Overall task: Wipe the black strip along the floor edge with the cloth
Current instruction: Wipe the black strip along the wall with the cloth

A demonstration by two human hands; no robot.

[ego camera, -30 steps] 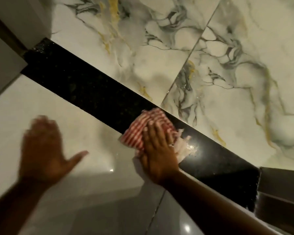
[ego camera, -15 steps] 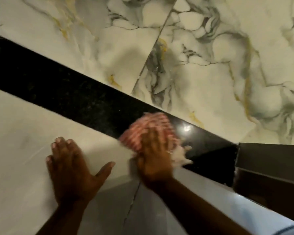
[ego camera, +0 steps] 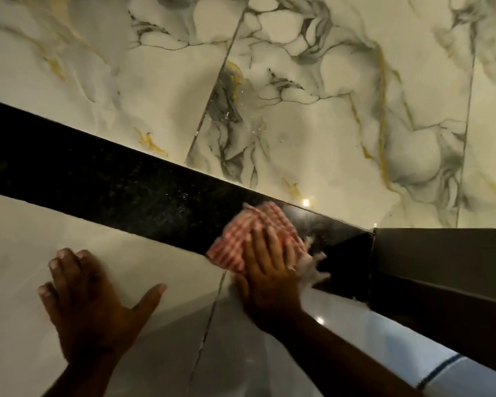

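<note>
A glossy black strip [ego camera: 103, 179] runs diagonally from the left edge down to the lower right, between two areas of pale tile. A red-and-white checked cloth [ego camera: 252, 227] with a frayed white edge lies on the strip near its right end. My right hand [ego camera: 269, 273] presses flat on the cloth, fingers spread over it; the cloth is blurred. My left hand [ego camera: 92, 305] rests palm down on the plain pale tile in front of the strip, fingers apart, holding nothing.
Marbled white tiles [ego camera: 312, 110] with grey and gold veins lie beyond the strip. A dark grey frame or panel [ego camera: 441, 259] ends the strip at the right. Plain pale floor tile [ego camera: 26, 247] with a grout line lies on the near side.
My left hand came down and settled flat on the pale tile. My right hand has slid the cloth toward the strip's right end, closer to the dark panel. The view shifted right.
</note>
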